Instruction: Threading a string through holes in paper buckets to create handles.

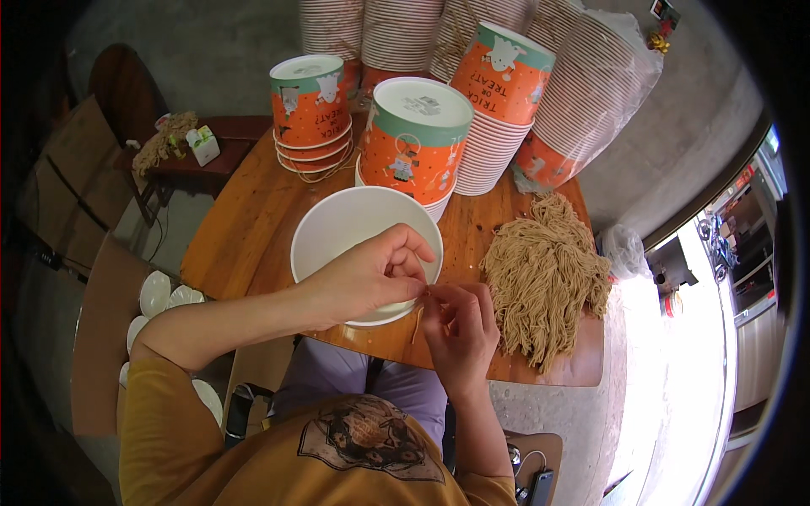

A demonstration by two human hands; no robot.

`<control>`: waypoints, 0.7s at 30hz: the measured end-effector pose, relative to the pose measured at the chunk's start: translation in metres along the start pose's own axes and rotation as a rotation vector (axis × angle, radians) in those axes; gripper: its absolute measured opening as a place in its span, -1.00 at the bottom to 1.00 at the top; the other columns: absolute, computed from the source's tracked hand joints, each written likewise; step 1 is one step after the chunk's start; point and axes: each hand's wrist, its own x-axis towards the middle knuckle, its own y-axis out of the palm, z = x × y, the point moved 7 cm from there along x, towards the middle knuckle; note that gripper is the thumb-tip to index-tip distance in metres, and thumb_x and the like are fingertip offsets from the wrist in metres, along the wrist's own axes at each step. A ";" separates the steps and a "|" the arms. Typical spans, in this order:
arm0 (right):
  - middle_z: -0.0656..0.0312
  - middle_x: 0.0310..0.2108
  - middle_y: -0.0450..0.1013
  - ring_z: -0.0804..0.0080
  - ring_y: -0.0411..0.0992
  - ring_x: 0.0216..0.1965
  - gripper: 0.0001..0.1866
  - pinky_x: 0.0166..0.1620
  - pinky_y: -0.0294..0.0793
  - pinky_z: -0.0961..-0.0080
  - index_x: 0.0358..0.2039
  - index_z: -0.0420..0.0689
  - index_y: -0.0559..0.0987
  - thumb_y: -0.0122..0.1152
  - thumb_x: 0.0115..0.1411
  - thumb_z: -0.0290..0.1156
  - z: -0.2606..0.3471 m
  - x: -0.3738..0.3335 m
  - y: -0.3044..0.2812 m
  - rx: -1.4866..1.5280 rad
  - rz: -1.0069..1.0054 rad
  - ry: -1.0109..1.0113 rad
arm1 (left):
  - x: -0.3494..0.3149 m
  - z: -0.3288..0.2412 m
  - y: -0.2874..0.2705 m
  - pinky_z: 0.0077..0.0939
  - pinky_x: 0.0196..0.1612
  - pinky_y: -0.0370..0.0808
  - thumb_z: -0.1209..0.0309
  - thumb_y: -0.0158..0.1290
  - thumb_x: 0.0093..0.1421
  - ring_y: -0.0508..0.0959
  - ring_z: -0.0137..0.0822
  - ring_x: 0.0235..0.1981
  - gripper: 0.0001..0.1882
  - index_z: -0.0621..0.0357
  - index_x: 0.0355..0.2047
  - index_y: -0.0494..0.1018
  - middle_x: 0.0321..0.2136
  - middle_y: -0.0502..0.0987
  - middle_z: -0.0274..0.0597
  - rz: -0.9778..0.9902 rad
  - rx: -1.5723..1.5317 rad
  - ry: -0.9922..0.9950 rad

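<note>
A white paper bucket sits with its open mouth toward me near the table's front edge. Over its right rim my left hand is closed, thumb and fingertips pinched. Just right of the rim, my right hand is closed too, its fingertips meeting those of the left. A short piece of thin tan cord hangs down beside the right fingers; most of it is hidden by my hands. To the right of my right hand lies a big bundle of tan cords.
Behind the bucket stand upside-down orange and green buckets, a shorter stack with cord handles and tall stacks in plastic. A wooden table carries them. A bench at left holds more cord and a small box.
</note>
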 end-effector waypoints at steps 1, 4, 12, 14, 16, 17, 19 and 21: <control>0.23 -0.39 0.42 0.40 0.48 -0.51 -0.71 -0.52 0.52 0.51 -0.23 -0.11 0.50 0.33 0.01 -0.58 0.002 0.000 0.000 -0.014 -0.008 -0.041 | 0.000 0.000 0.000 -0.61 -0.12 0.40 0.59 0.02 0.19 0.49 -0.50 -0.23 -0.68 0.21 -0.05 0.28 -0.31 0.50 -0.25 0.003 0.004 0.005; 0.23 -0.39 0.42 0.37 0.49 -0.49 -0.73 -0.52 0.55 0.50 -0.25 -0.10 0.50 0.32 0.01 -0.59 0.003 -0.002 -0.001 -0.059 -0.023 -0.049 | 0.000 0.000 0.001 -0.61 -0.12 0.41 0.59 0.02 0.20 0.49 -0.50 -0.24 -0.69 0.21 -0.06 0.28 -0.31 0.50 -0.25 0.002 0.009 0.011; 0.24 -0.44 0.41 0.37 0.48 -0.50 -0.76 -0.51 0.49 0.48 -0.30 -0.10 0.50 0.30 0.00 -0.59 0.010 0.000 -0.002 -0.179 -0.047 -0.139 | -0.001 -0.002 0.002 -0.60 -0.16 0.42 0.58 0.02 0.20 0.49 -0.51 -0.26 -0.71 0.21 -0.07 0.27 -0.35 0.49 -0.28 0.001 0.093 0.080; 0.24 -0.46 0.40 0.38 0.47 -0.50 -0.76 -0.50 0.48 0.48 -0.30 -0.10 0.49 0.29 -0.01 -0.60 0.014 0.000 -0.004 -0.232 -0.054 -0.196 | -0.001 -0.003 0.002 -0.61 -0.20 0.41 0.58 0.02 0.20 0.47 -0.53 -0.31 -0.71 0.19 -0.08 0.28 -0.38 0.48 -0.30 -0.007 0.112 0.119; 0.21 -0.47 0.40 0.37 0.47 -0.49 -0.75 -0.47 0.48 0.48 -0.30 -0.13 0.49 0.26 -0.02 -0.62 0.016 0.002 -0.001 -0.308 0.024 -0.199 | -0.001 -0.003 0.002 -0.61 -0.21 0.40 0.58 0.02 0.19 0.45 -0.54 -0.33 -0.71 0.19 -0.08 0.28 -0.39 0.47 -0.31 -0.015 0.143 0.134; 0.21 -0.47 0.40 0.37 0.47 -0.49 -0.75 -0.47 0.48 0.48 -0.30 -0.13 0.49 0.26 -0.02 -0.62 0.017 0.003 0.000 -0.307 0.026 -0.199 | -0.002 -0.003 0.001 -0.61 -0.23 0.39 0.58 0.03 0.19 0.43 -0.54 -0.36 -0.71 0.18 -0.08 0.28 -0.40 0.45 -0.32 -0.023 0.174 0.148; 0.29 -0.49 0.39 0.48 0.45 -0.48 -0.84 -0.50 0.44 0.56 -0.30 -0.17 0.49 0.21 0.08 -0.58 0.002 0.007 0.004 -0.048 0.096 0.071 | -0.002 -0.005 0.002 -0.62 -0.24 0.38 0.58 0.03 0.19 0.41 -0.55 -0.37 -0.71 0.18 -0.08 0.28 -0.40 0.45 -0.33 -0.024 0.179 0.157; 0.35 -0.51 0.37 0.57 0.40 -0.51 -0.90 -0.54 0.38 0.61 -0.30 -0.18 0.49 0.17 0.14 -0.56 -0.020 0.004 0.010 0.342 0.129 0.335 | -0.002 -0.007 0.004 -0.62 -0.25 0.38 0.58 0.03 0.18 0.40 -0.55 -0.38 -0.71 0.18 -0.08 0.28 -0.40 0.45 -0.33 -0.021 0.183 0.168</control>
